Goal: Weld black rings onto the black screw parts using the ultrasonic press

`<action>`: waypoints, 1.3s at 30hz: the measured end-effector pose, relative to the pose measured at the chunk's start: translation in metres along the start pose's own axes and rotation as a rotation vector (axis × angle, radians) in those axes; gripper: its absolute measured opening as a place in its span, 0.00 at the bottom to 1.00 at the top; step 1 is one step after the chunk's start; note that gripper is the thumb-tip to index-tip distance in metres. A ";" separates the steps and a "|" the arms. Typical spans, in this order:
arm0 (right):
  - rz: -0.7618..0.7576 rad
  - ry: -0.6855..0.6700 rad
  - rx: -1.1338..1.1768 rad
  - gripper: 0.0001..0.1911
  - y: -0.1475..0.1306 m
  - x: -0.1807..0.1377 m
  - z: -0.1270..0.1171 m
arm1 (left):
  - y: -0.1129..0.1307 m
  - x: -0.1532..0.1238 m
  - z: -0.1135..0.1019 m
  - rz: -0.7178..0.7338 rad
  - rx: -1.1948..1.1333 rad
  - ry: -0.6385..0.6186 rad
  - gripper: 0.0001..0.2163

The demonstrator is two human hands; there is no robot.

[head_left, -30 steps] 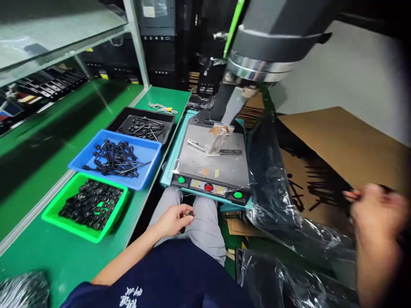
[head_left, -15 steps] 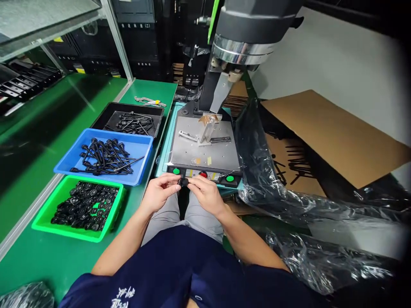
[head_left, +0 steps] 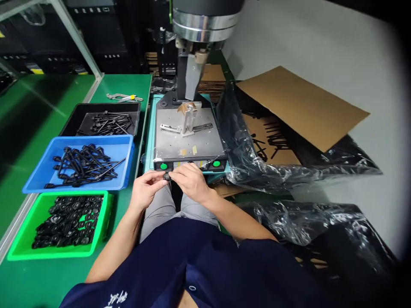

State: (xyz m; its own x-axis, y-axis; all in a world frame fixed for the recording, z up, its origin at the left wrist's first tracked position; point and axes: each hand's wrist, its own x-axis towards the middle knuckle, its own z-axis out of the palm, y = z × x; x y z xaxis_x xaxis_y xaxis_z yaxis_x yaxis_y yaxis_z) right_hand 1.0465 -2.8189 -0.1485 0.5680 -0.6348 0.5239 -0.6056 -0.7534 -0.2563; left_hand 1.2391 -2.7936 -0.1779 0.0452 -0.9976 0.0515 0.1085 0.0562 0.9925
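Observation:
Over my lap, just in front of the press's button panel, a small black plastic part is pinched between both hands. My left hand grips it from the left with thumb and fingers. My right hand closes on its right side, its fingers covering much of it. To the left, a green bin holds many small black square parts. Behind that, a blue bin contains black rods with thick heads. A metal fixture stands upright on the machine's plate.
The machine's head hangs above the fixture. A black tray of rods and a pair of pliers lie on the green table. At right stands a plastic-lined box under a cardboard sheet.
The camera view has turned, so the surroundings appear shifted. Both hands still hold the small black part together, and my right-hand fingers now lie further over it.

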 end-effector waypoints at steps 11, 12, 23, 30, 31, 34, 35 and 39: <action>0.168 0.043 0.417 0.08 0.004 0.001 0.008 | 0.003 0.011 -0.001 0.037 0.057 0.047 0.14; 0.180 0.038 0.485 0.07 0.006 0.000 0.006 | 0.005 0.010 0.001 0.046 0.078 0.023 0.14; 0.210 0.075 0.648 0.07 0.002 -0.009 0.011 | 0.008 0.003 0.004 0.006 0.069 -0.005 0.13; 0.589 -0.181 1.188 0.21 -0.005 -0.021 0.059 | -0.002 -0.025 0.004 -0.033 0.178 0.206 0.16; 0.594 -0.236 1.229 0.25 -0.005 -0.023 0.068 | -0.007 -0.031 0.004 -0.058 0.193 0.237 0.17; 0.520 -0.383 1.265 0.27 -0.003 -0.028 0.093 | -0.023 -0.047 -0.002 -0.182 0.148 0.330 0.19; 0.501 -0.429 1.264 0.27 -0.004 -0.030 0.100 | -0.027 -0.051 -0.005 -0.218 0.152 0.360 0.19; 0.540 -0.542 1.335 0.23 -0.008 -0.029 0.104 | -0.028 -0.058 -0.008 -0.271 0.266 0.375 0.18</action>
State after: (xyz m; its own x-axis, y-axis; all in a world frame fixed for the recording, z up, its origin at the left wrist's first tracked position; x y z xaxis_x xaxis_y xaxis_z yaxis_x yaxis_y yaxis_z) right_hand 1.0933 -2.8121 -0.2464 0.7591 -0.6355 -0.1409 -0.0427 0.1674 -0.9850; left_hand 1.2410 -2.7367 -0.2096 0.4081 -0.8895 -0.2053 -0.0879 -0.2621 0.9610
